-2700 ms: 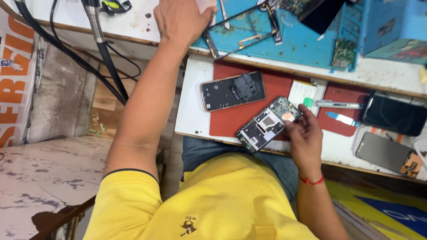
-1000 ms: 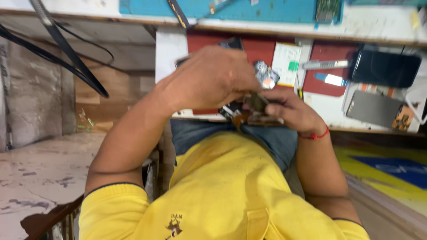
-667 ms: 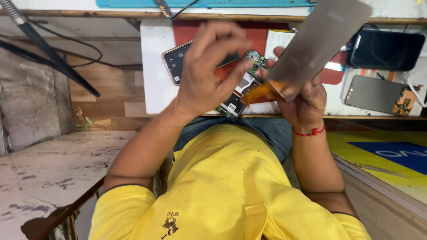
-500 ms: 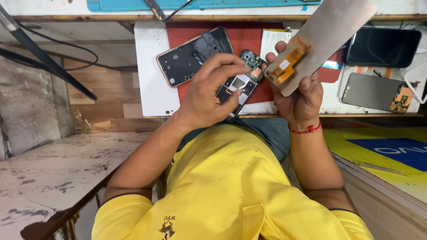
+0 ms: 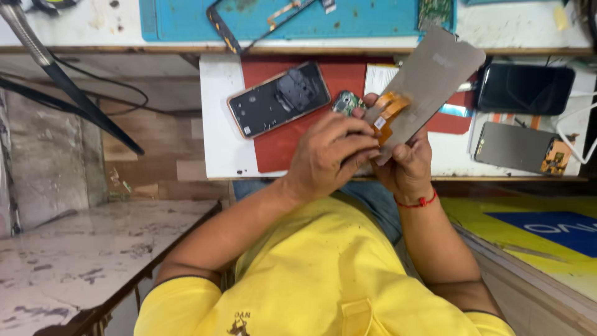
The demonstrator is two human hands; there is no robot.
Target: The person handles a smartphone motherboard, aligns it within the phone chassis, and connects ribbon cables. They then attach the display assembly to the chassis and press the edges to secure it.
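My right hand [image 5: 407, 165] is clasping a grey display panel [image 5: 429, 78], tilted toward one o'clock; my left hand [image 5: 329, 155] is pinching its orange flex cable [image 5: 388, 112].

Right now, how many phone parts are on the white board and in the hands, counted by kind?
Opened phone bodies: 2
Grey display panels: 2
Closed dark phone: 1
Total: 5

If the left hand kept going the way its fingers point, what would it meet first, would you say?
Probably the orange flex cable on the grey screen panel: the left hand points right at it, fingertips nearly touching, though depth is unclear.
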